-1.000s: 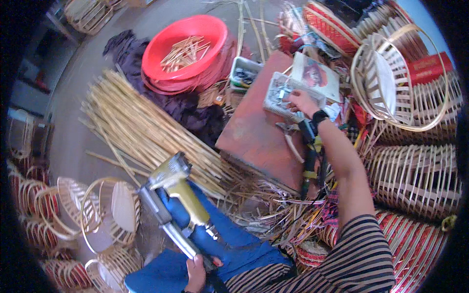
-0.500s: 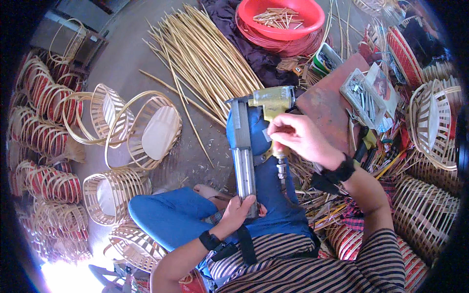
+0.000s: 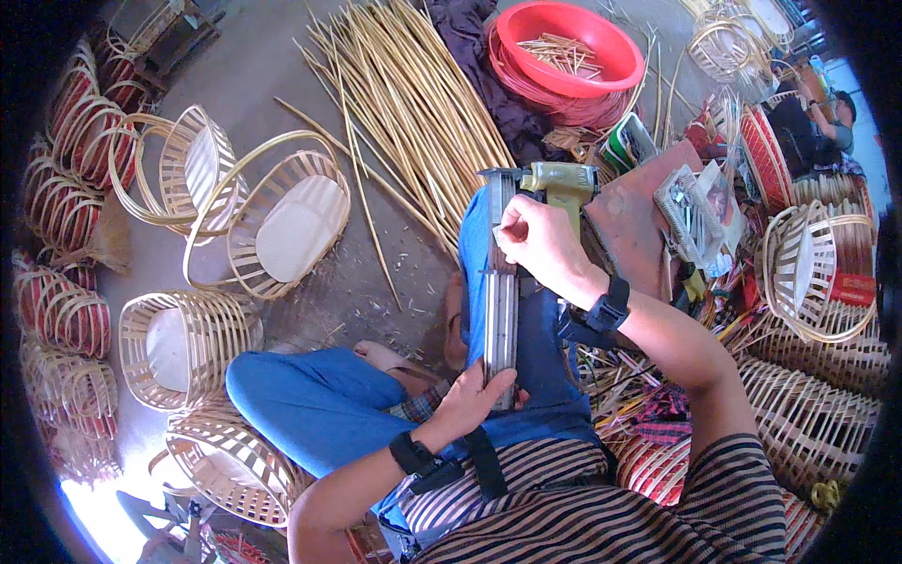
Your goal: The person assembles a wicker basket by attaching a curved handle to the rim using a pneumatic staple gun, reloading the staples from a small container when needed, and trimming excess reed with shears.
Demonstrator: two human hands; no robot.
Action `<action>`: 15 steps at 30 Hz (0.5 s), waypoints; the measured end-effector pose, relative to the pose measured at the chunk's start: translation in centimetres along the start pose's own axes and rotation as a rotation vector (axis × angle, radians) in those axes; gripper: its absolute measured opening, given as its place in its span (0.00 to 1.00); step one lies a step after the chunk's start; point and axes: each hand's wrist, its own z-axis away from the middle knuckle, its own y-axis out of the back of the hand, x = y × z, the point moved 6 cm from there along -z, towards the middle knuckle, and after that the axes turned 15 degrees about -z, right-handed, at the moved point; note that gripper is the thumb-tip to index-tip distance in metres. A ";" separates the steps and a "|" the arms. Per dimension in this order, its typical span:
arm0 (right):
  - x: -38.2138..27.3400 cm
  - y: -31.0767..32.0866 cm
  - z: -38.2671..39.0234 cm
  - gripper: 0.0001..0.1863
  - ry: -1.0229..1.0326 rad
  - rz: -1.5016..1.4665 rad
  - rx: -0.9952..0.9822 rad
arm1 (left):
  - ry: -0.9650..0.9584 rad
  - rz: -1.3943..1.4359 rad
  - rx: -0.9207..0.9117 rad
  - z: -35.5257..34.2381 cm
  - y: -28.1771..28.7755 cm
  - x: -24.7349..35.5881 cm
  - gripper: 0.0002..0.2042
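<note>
A pneumatic staple gun (image 3: 561, 185) with a yellowish-green body lies across my blue-trousered legs. Its long grey magazine (image 3: 501, 315) points back toward me, with the sliding part drawn back from the head. My left hand (image 3: 477, 390) is closed round the magazine's near end. Over the magazine's far part, my right hand (image 3: 545, 242) pinches a small pale strip (image 3: 500, 235), apparently staples, largely hidden by the fingers. That hand and its wrist also cover the gun's handle.
Bamboo baskets (image 3: 287, 226) stand at the left, beside stacks of red-and-natural ones (image 3: 70, 310). Long thin sticks (image 3: 413, 113) lie ahead, near a red basin (image 3: 573, 47). A basket of small metal pieces (image 3: 691, 216) sits to the right; a person (image 3: 832, 122) is farther back.
My right hand has moved from beside the gun's handle to over the magazine, bringing the pale strip to it. My left hand keeps its hold. The whole view has shifted slightly.
</note>
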 end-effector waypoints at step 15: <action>-1.4 0.5 0.6 0.06 0.016 0.354 -0.097 | -0.307 -0.791 0.210 1.9 1.2 3.8 0.52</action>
